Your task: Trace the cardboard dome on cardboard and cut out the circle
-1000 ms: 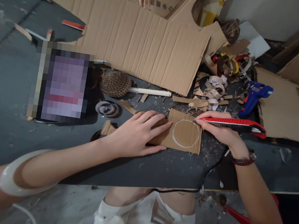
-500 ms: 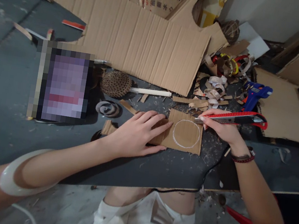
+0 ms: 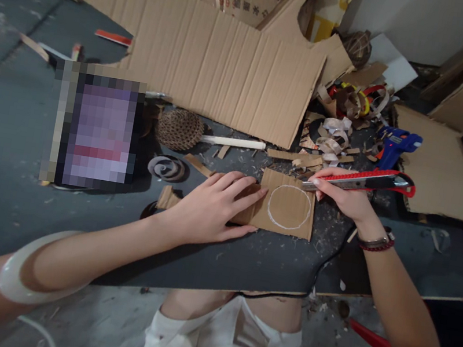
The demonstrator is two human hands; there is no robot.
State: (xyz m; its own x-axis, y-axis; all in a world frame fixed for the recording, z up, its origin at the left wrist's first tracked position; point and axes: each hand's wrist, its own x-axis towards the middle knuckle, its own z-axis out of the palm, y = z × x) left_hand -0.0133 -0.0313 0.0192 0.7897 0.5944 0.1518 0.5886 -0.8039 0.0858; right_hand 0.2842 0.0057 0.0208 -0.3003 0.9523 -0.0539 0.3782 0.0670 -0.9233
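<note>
A small piece of cardboard (image 3: pixel 289 207) lies flat on the dark table, with a white circle drawn on it. Across its left part my left hand (image 3: pixel 222 204) is spread, palm down, pressing it to the table. My right hand (image 3: pixel 338 193) grips a red and black utility knife (image 3: pixel 382 181) near its front end. The knife's tip is at the top right of the drawn circle, at the cardboard; whether it cuts in cannot be made out. A grey paper coil (image 3: pixel 166 168) sits left of my left hand.
Behind lie a large cardboard sheet (image 3: pixel 225 73), a round corrugated piece (image 3: pixel 180 129) and a white pen (image 3: pixel 236 142). Paper scraps (image 3: pixel 334 137) and a blue glue gun (image 3: pixel 397 147) are at the right. A blurred-out screen (image 3: pixel 101 132) stands left. A black cable (image 3: pixel 327 259) crosses the front edge.
Almost nothing differs. The back end of the utility knife has shifted very slightly; my left hand and the cardboard stay in place.
</note>
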